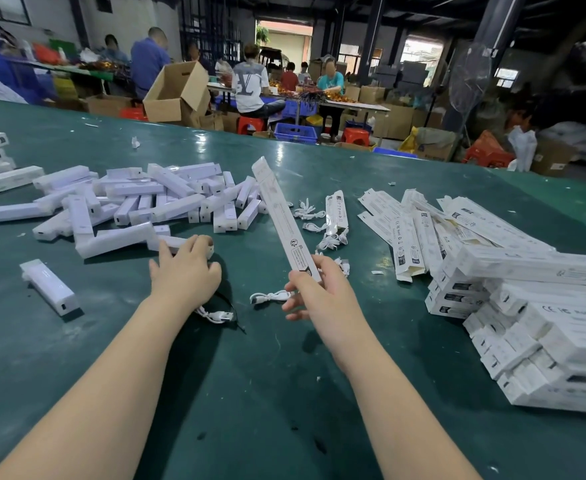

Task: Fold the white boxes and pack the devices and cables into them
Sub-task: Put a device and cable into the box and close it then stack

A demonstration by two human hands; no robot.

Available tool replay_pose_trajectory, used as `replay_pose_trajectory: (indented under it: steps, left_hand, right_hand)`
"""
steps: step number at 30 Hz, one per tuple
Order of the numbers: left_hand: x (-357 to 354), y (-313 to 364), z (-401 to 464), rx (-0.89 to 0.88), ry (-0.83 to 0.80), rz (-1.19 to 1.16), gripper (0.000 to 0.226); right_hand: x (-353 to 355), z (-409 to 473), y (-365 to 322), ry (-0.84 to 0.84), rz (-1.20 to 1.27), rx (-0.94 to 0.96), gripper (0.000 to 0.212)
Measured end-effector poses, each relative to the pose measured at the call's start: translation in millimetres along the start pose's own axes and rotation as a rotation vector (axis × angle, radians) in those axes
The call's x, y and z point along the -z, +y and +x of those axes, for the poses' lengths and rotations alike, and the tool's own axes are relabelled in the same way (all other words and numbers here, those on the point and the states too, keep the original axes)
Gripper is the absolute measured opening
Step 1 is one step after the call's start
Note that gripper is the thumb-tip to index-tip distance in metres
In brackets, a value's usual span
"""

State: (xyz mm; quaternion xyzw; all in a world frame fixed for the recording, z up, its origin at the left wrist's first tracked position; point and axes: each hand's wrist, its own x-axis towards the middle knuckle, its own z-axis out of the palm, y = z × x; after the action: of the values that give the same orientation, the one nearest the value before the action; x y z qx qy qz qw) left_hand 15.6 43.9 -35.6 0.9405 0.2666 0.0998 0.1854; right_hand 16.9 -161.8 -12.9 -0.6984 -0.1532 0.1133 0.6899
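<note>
While our right hand [314, 291] pinches the near end of a long white box [286, 221] and tilts it up and away over the desk [284, 393], the far end stands clear, which we judge keeps it ready to be loaded; our left hand [184, 268] curls its fingers round a short white device [174, 243] at the near edge of the device heap [139, 202], so each hand works its own side; a cable [271, 296] lies on the desk just under the right hand, and another cable [217, 316] lies by the left wrist, both within easy reach; more cables [314, 216] lie beyond the box; flat boxes [419, 223] are fanned out to the right, well apart from the left hand, and packed boxes [527, 306] are stacked at the far right, near the right arm, which we take as the finished pile.
</note>
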Motion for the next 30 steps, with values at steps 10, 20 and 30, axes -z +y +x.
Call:
replay_pose_trajectory:
  steps: [10, 20, 30]
  left_hand:
    - [-1.5, 33.5, -23.8, -0.377, -0.067, -0.331, 0.015]
    - [20.8, 64.2, -48.2, -0.093, -0.423, -1.561, 0.045]
    - [20.8, 46.0, -40.3, -0.02, -0.01, -1.176, 0.033]
  right_hand:
    - [0.6, -0.4, -3.5, 0.035, 0.017, 0.032, 0.015]
    - [-1.0, -1.8, 7.4, -0.13, -0.481, 0.22, 0.014]
    - [13.3, 16.3, 28.6, -0.127, -1.13, 0.245, 0.053]
